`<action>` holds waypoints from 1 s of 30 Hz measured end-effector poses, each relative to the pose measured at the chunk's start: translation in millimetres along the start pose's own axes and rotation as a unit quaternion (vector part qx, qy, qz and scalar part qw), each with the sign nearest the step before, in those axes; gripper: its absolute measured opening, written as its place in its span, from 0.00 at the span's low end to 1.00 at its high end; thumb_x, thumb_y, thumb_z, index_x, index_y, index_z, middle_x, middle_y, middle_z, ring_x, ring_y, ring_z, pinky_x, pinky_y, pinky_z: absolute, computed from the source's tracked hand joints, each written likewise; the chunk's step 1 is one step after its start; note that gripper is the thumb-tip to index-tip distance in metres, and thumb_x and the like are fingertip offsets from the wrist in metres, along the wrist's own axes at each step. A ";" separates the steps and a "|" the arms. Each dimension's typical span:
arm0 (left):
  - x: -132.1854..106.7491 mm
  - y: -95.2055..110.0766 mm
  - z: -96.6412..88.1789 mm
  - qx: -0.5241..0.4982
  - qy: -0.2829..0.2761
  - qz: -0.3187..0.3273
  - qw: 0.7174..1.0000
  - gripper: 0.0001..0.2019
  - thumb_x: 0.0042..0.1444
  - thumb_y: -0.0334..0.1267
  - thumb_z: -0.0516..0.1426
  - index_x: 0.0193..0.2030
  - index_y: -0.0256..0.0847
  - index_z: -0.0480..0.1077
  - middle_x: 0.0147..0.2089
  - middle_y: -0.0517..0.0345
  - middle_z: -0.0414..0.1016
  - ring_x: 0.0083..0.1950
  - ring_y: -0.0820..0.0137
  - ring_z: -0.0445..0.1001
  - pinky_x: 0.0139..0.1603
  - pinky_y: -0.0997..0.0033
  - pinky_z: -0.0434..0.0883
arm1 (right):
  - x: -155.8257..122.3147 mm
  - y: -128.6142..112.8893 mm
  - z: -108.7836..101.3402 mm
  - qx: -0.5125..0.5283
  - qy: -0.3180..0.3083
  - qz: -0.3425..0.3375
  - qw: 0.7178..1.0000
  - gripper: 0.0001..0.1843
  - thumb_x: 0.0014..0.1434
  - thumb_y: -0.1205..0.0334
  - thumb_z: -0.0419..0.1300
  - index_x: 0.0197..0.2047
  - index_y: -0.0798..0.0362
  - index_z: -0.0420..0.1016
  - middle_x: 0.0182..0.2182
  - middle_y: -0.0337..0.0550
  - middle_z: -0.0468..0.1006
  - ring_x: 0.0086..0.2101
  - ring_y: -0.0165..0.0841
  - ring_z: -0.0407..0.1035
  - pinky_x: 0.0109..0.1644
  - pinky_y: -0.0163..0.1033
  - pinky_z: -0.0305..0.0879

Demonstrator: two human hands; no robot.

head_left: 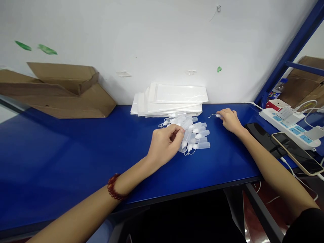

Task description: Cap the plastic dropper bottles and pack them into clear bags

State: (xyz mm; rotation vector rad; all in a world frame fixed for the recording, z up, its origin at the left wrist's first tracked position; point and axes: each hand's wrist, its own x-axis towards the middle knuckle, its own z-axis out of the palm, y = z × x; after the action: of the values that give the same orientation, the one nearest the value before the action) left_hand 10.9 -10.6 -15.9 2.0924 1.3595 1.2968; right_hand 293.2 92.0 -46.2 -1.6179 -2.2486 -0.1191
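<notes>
A heap of small clear plastic dropper bottles with white tethered caps lies on the blue table. My left hand, a dark red bead bracelet at its wrist, is closed in a pinch at the heap's left side; whatever is between its fingertips is hidden. To the right of the heap, my right hand has its fingers closed on a dropper bottle. Only that bottle's white nozzle end and thin cap strap stick out to the left; the rest is covered by the hand.
Behind the bottles, a stack of white plastic bags rests against the wall. An open cardboard box stands at the back left. On the right are a power strip with chargers, two phones and white cables. The blue table ends at a dark front edge.
</notes>
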 end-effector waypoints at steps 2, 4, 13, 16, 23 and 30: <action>-0.1 0.6 -0.2 0.001 0.001 0.001 1.000 0.11 0.55 0.38 0.52 0.27 0.38 0.72 0.20 0.60 0.73 0.21 0.72 0.70 0.23 0.74 0.64 | -0.5 -7.1 -5.3 0.024 0.024 0.005 0.999 0.22 0.57 0.76 0.51 0.51 0.55 0.75 0.49 0.55 0.78 0.51 0.48 0.67 0.54 0.57 0.59; -0.2 1.1 -0.3 0.001 0.002 0.002 1.000 0.11 0.56 0.37 0.52 0.27 0.38 0.72 0.20 0.60 0.72 0.21 0.72 0.70 0.23 0.73 0.64 | -2.9 -17.9 -11.9 0.085 0.053 -0.007 0.995 0.19 0.57 0.73 0.54 0.50 0.55 0.76 0.47 0.54 0.79 0.49 0.46 0.69 0.53 0.54 0.62; 0.7 3.0 -1.3 -0.058 -0.025 -0.024 0.998 0.10 0.58 0.39 0.54 0.37 0.37 0.74 0.20 0.63 0.71 0.19 0.74 0.66 0.22 0.74 0.64 | -31.8 -74.2 -46.1 0.469 -0.038 -0.097 0.877 0.13 0.59 0.56 0.62 0.46 0.50 0.80 0.43 0.44 0.81 0.42 0.35 0.73 0.48 0.44 0.68; 0.3 7.1 -2.5 -0.090 -0.038 -0.021 0.995 0.11 0.59 0.39 0.53 0.41 0.37 0.74 0.21 0.63 0.72 0.18 0.75 0.65 0.20 0.75 0.64 | -37.2 -81.0 -52.6 0.495 -0.067 -0.112 0.859 0.12 0.59 0.56 0.63 0.45 0.50 0.81 0.43 0.44 0.81 0.42 0.35 0.73 0.49 0.44 0.67; -3.4 9.4 -2.4 -0.095 -0.040 0.029 0.994 0.09 0.60 0.40 0.56 0.42 0.37 0.73 0.21 0.65 0.71 0.19 0.76 0.67 0.22 0.77 0.65 | -38.7 -80.6 -54.9 0.474 -0.085 -0.124 0.868 0.12 0.59 0.56 0.63 0.45 0.50 0.82 0.39 0.43 0.81 0.38 0.33 0.72 0.44 0.42 0.67; -2.5 4.7 -0.4 -0.086 -0.034 0.046 0.995 0.08 0.61 0.38 0.56 0.37 0.39 0.75 0.22 0.63 0.74 0.19 0.77 0.67 0.21 0.77 0.65 | -40.2 -83.0 -55.9 0.525 -0.115 -0.100 0.837 0.11 0.59 0.58 0.63 0.44 0.50 0.82 0.40 0.42 0.82 0.41 0.33 0.74 0.46 0.40 0.68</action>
State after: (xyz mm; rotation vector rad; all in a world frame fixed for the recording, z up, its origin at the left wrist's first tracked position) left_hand 12.9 -15.2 -13.8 2.0806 1.0941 1.3160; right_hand 240.6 12.2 4.0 -0.7967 -1.9809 1.1108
